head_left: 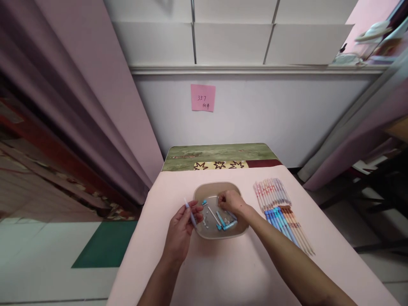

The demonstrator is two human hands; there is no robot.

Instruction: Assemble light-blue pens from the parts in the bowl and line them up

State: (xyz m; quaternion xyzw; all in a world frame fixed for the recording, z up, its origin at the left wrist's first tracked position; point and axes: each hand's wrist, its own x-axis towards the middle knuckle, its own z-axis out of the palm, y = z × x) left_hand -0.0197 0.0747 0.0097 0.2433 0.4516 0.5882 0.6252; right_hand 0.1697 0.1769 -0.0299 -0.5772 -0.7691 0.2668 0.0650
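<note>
My left hand point(184, 220) is closed around a pale blue pen barrel point(193, 219), its thin whitish tip pointing up and away. It hovers at the left rim of a beige plastic basin point(219, 236). Over the far right part of the basin is my right hand point(232, 200), fingers curled together and pointing down; whatever they pinch is hidden. Inside the basin lie blue pen barrels point(220, 219), a white refill-like stick point(214, 216), small blue parts point(204, 202) and several tiny pale pieces point(205, 223).
Right of the basin, rows of pens lie side by side: white patterned ones point(272, 193), blue ones point(280, 225) and tan ones point(299, 231). A pink cloth covers the table point(223, 272). A pink note point(203, 97) is stuck on the wall behind.
</note>
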